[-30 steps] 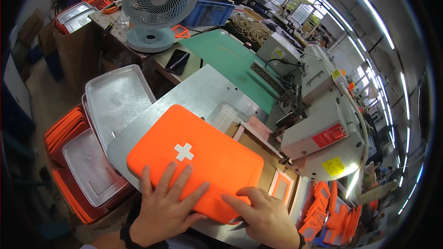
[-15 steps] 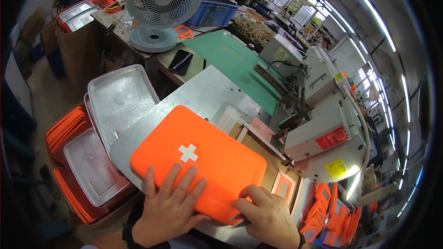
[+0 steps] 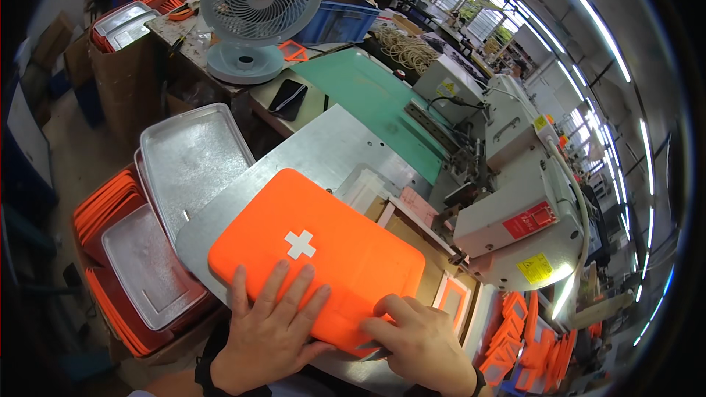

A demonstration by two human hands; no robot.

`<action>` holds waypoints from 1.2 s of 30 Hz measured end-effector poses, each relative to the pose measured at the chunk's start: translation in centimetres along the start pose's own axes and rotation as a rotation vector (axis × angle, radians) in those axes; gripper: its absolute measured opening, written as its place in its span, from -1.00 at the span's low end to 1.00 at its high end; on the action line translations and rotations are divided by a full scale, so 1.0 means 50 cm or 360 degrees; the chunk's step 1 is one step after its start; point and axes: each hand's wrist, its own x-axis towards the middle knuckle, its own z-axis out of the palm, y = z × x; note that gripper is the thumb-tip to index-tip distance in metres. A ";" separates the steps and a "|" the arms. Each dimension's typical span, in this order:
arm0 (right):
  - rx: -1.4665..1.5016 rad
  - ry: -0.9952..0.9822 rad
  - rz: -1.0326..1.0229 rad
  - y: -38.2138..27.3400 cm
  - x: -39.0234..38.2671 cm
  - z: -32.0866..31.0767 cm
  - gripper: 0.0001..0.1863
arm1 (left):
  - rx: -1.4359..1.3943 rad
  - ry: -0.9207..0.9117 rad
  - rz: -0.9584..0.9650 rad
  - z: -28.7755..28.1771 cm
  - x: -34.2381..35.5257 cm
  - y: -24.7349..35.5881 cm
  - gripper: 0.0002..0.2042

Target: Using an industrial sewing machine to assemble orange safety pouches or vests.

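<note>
A bright orange case point(image 3: 346, 250) with rounded corners and a white cross lies flat on the grey metal worktable point(image 3: 316, 139). My left hand point(image 3: 259, 334) rests on its near left part, fingers stretched out and spread over the surface. At the case's near right edge, my right hand point(image 3: 423, 342) has its fingers curled and pinched together against the rim. A sliver of something dark and grey shows below those fingertips, but the hand hides what it is.
To the left, a box holds stacked orange pieces point(image 3: 110, 209) and clear plastic trays point(image 3: 195, 158). A grey machine point(image 3: 507, 213) stands right of the case, beside an orange frame point(image 3: 452, 299). More orange pieces point(image 3: 507, 338) lie at lower right. A fan point(image 3: 261, 0) stands behind.
My right hand has slid slightly left along the case's near edge, its fingers still pinched. My left hand and the case have stayed put.
</note>
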 end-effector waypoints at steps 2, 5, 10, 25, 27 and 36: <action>0.0028 0.0043 0.0028 -0.023 0.007 -0.011 -0.57 | -0.0031 0.0007 -0.0017 -0.002 0.002 0.003 -0.33; -0.0066 -0.0064 0.0094 -0.024 0.009 -0.014 -0.55 | -0.0016 0.0008 -0.0008 -0.004 0.003 0.001 -0.33; -0.0007 0.0361 -0.0086 -0.005 0.014 0.009 -0.52 | -0.0012 -0.0007 -0.0020 0.000 0.005 0.004 -0.35; 0.0057 0.0300 0.0429 0.095 -0.042 -0.004 -0.47 | -0.0108 -0.0133 0.0014 -0.028 0.011 0.012 -0.49; 0.0193 0.0254 0.0588 0.086 -0.049 -0.014 -0.38 | -0.0101 -0.0133 0.0017 -0.028 0.012 0.012 -0.49; 0.0205 0.0373 0.0509 0.103 -0.029 -0.003 -0.57 | -0.0118 -0.0139 0.0011 -0.031 0.013 0.012 -0.48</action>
